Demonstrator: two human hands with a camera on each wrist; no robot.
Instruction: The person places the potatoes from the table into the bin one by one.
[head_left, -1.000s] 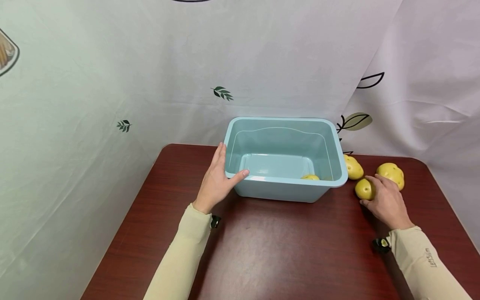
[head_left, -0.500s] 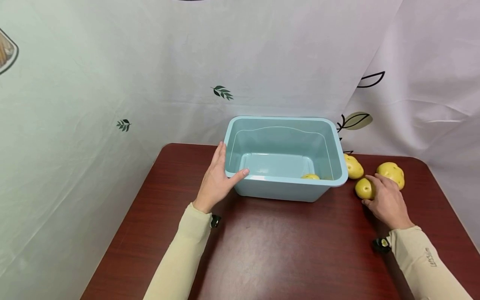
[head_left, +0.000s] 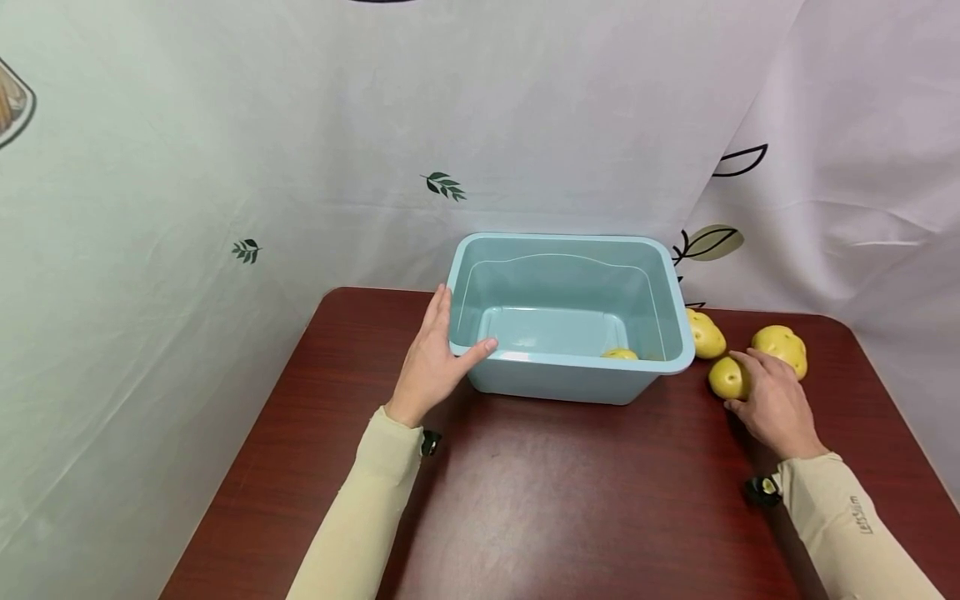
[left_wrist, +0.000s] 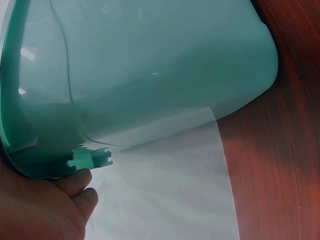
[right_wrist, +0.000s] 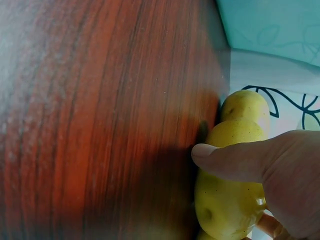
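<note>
At the right end of a dark red table (head_left: 562,500), three yellow potatoes are listed, grouped beside a pale blue bin (head_left: 555,382).

Small potato (head_left: 727,380): grasped by the right hand (head_left: 776,410), with the thumb set on its near side and the fingers laid over the far side; apparently rested on the table.

Lumpy potato (head_left: 707,335): placed behind it, partly hidden by the bin's right side.

Rounded potato (head_left: 782,347): placed just beyond the right hand. Whether the potatoes are touching cannot be told, as they are overlapped in the right wrist view.

Fourth potato (head_left: 619,354): contained in the bin, mostly hidden by the front wall, toward the right corner.

Left hand (head_left: 431,367): rim gripped at the front left corner, thumb hooked over the front, fingers laid along the outer side.

Handling notes, by judgement: the smooth skin should be secured with thumb and fingers set opposite each other and well below the widest part. A straight upward lift is advised, so that the neighbours are not nudged or rolled. The rim should be cleared with height to spare, the bin being steadied meanwhile by the left hand.
</note>
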